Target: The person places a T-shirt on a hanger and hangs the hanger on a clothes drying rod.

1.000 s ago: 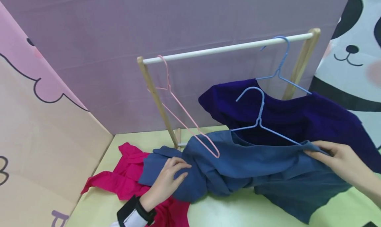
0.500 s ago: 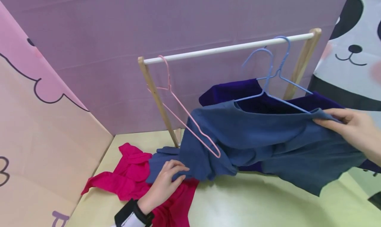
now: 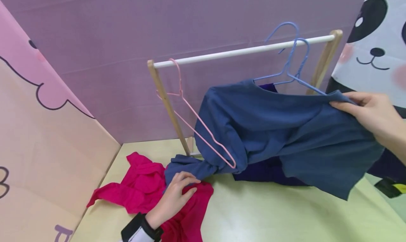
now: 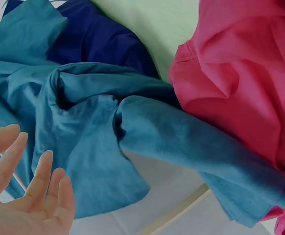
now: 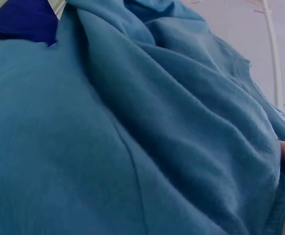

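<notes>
My right hand (image 3: pixel 371 109) pinches the shoulder of a blue shirt (image 3: pixel 269 118), lifted on a blue hanger (image 3: pixel 289 64). The curved top of that hanger's hook stands above the white rail (image 3: pixel 228 54) in the head view. A rumpled sleeve of the shirt trails down at the left. Beside this sleeve, over a red garment (image 3: pixel 142 182), my left hand (image 3: pixel 177 196) holds nothing, its fingers relaxed. In the left wrist view, blue cloth (image 4: pixel 98 161) lies beyond the loose fingers. The right wrist view is mostly filled by blue fabric (image 5: pixel 181 122), a fingertip showing at its right edge.
A pink hanger (image 3: pixel 206 127) hangs bare at the rack's left end, in front of the shirt. Behind the shirt, a second blue hanger (image 3: pixel 303 55) on the rail bears a dark purple garment (image 3: pixel 269 169). The wooden post (image 3: pixel 326 60) marks the rack's right end.
My right hand has raised the blue shirt and its hanger up to rail height, now covering most of the purple garment. The left hand stays nearly in place as the blue cloth slides past it.
</notes>
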Action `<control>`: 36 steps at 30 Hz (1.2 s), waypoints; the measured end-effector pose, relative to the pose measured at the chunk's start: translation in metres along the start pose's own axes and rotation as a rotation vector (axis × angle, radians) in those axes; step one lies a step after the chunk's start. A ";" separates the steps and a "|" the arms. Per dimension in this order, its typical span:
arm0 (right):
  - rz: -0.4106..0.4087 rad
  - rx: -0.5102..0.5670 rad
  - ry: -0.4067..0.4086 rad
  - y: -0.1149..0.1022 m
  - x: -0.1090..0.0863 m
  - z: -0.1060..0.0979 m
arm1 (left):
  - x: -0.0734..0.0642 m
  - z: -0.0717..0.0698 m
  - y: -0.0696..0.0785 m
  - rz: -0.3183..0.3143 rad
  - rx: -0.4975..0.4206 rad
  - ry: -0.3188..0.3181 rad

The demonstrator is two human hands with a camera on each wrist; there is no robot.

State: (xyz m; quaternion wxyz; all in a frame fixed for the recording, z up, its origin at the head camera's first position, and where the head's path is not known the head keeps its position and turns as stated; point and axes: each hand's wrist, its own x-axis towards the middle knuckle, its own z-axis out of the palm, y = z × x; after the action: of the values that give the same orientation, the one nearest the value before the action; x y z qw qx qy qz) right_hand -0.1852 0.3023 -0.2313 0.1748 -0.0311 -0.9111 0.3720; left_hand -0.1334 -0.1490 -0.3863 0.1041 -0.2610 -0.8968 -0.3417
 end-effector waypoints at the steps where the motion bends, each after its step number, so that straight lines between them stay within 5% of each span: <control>1: -0.006 -0.005 -0.006 -0.001 0.000 0.003 | 0.000 0.000 0.000 0.000 0.000 0.000; 20: -0.056 0.000 0.009 0.008 -0.007 0.034 | -0.010 0.002 -0.008 -0.018 0.010 -0.037; 28: -0.191 -0.080 0.098 0.025 -0.005 0.038 | -0.018 0.004 -0.016 -0.046 -0.049 -0.246; 36: -0.371 -0.024 0.230 0.009 -0.035 0.040 | -0.025 0.001 -0.024 -0.150 -0.006 -0.481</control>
State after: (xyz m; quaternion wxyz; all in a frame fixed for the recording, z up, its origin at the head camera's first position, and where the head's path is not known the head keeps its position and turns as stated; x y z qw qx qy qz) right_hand -0.1663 0.2755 -0.2742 0.3428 0.0924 -0.8796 0.3166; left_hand -0.1253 -0.1734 -0.4103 -0.1388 -0.2676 -0.9117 -0.2792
